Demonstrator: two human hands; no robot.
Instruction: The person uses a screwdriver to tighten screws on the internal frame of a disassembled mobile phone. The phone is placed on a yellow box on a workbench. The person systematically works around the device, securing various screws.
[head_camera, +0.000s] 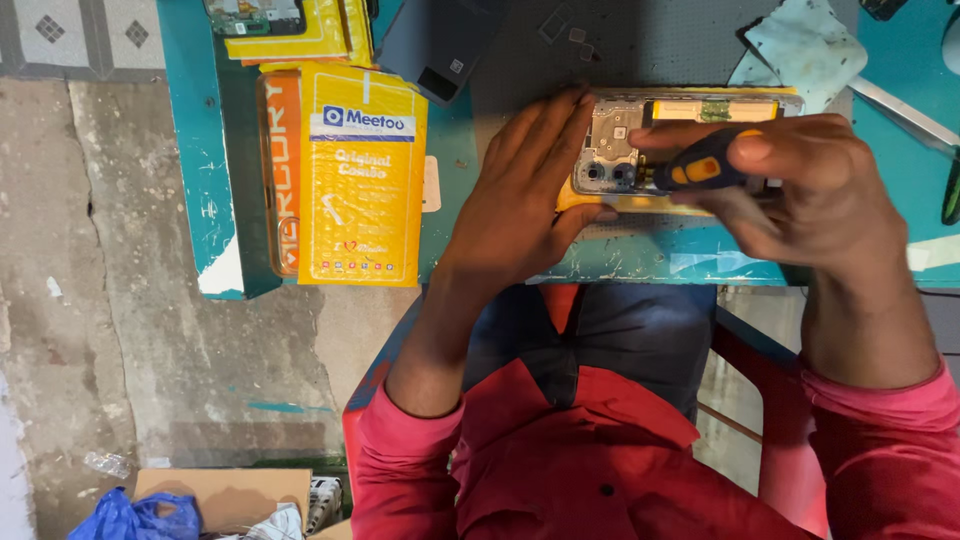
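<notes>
Right hand (810, 185) is closing its grip around a black-and-yellow screwdriver (700, 168) – tip over the opened phone (640, 150) lying on the teal table (450, 180); left hand (525, 205) is pressing flat, holding the phone's edge.

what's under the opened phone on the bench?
A yellow pad shows along the near edge of the opened phone, on the teal bench. The left hand and right hand cover the rest.

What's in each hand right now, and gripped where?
Right hand grips a screwdriver by its black-and-orange handle. Left hand holds nothing; it presses on the opened phone.
</notes>
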